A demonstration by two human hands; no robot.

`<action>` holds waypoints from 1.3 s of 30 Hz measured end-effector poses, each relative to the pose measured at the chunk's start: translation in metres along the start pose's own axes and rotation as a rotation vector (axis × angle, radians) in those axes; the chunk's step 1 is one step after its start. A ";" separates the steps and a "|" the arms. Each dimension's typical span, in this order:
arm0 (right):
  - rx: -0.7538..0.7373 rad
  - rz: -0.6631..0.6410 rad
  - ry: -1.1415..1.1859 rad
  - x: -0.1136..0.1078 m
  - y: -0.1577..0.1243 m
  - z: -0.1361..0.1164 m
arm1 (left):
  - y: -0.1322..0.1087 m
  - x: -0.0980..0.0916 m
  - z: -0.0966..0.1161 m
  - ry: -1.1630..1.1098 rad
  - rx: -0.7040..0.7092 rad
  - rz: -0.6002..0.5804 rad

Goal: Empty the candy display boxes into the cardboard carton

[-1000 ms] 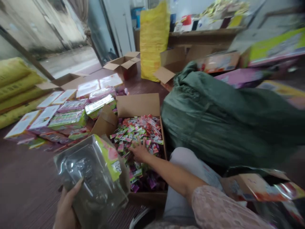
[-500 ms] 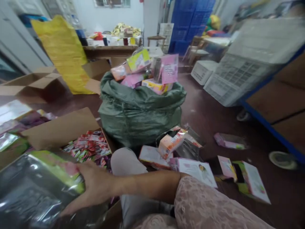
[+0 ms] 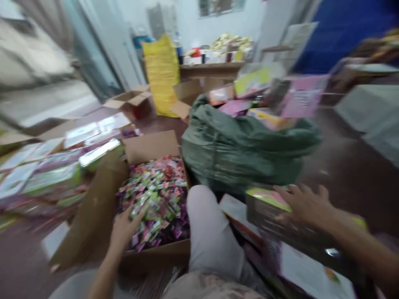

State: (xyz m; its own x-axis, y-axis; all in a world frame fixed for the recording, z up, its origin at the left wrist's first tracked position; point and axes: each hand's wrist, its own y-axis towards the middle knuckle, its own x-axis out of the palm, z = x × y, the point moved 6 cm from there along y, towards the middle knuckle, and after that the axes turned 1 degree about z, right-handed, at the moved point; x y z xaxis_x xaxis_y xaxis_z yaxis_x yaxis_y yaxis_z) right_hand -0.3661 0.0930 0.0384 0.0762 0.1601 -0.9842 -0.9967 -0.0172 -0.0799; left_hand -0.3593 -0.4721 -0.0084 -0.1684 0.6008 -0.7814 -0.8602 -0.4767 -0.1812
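My left hand (image 3: 126,226) is low over an open cardboard box (image 3: 156,251), fingers spread at the near left edge of many small green, red and purple packets (image 3: 158,195). To the right, my right hand (image 3: 304,203) lies over a clear-windowed carton (image 3: 268,211) with green trim, its fingers apart. Blur hides whether they still press on the carton. Under and beside it are other flattened or emptied cartons (image 3: 314,270), white and purple.
Behind my knee stands a green sack (image 3: 237,149) heaped with empty cartons, a pink carton (image 3: 304,97) among them. Filled-looking packages (image 3: 56,166) are piled at left. A yellow sack (image 3: 162,74) and open cardboard boxes (image 3: 129,99) stand farther back.
My right hand has swung from the left over to the right with the green-trimmed carton. My left hand has come into view at the packets. The view has turned left.
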 end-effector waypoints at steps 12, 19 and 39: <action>-0.796 0.083 0.476 -0.052 0.103 -0.433 | -0.004 0.102 -0.034 0.398 0.004 -0.267; -0.880 -0.179 0.279 0.062 0.121 -0.559 | -0.033 0.007 -0.029 -0.244 0.075 -0.378; -0.957 0.275 0.022 0.116 0.148 -0.566 | 0.151 -0.120 -0.379 0.124 -1.015 0.390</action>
State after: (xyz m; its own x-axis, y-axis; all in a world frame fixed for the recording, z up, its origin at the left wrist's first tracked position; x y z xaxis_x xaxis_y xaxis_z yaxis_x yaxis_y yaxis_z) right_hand -0.4884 -0.4493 -0.1776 -0.1437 0.0124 -0.9895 -0.5369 -0.8410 0.0674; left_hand -0.2863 -0.8591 -0.1685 -0.2443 0.2517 -0.9365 0.0484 -0.9614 -0.2710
